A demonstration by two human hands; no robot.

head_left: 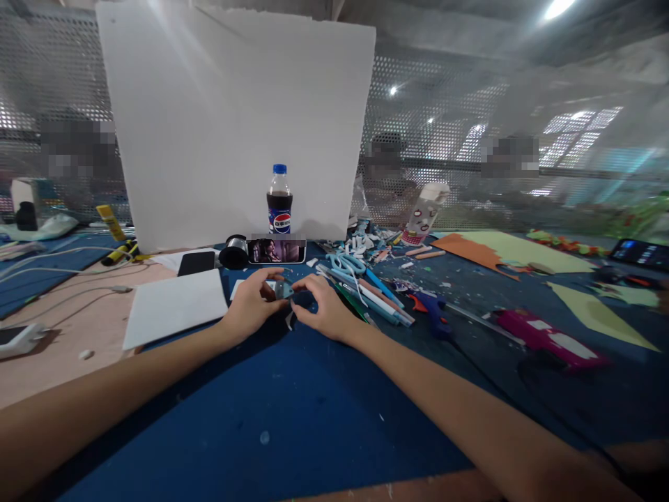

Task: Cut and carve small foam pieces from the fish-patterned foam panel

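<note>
Over the blue mat [282, 404], my left hand [254, 301] and my right hand [325, 310] are close together. A small pale blue-grey piece [283, 288] shows between them, its kind too small to make out. The thumb and fingers of my left hand curl against its left side. My right hand is bent in a pinch just to the right, its fingertips near a thin pale sliver [290, 320]. What the fingertips grip is partly hidden. A white card [239, 287] lies behind my left hand.
A phone [277, 252] showing a video leans before a cola bottle [280, 209] and white board [235, 125]. Light-blue scissors [345, 263], pens [384, 303] and paper scraps [366, 240] lie right. Farther right are a glue gun [433, 314] and magenta tool [551, 339]. White sheets [178, 307] lie left.
</note>
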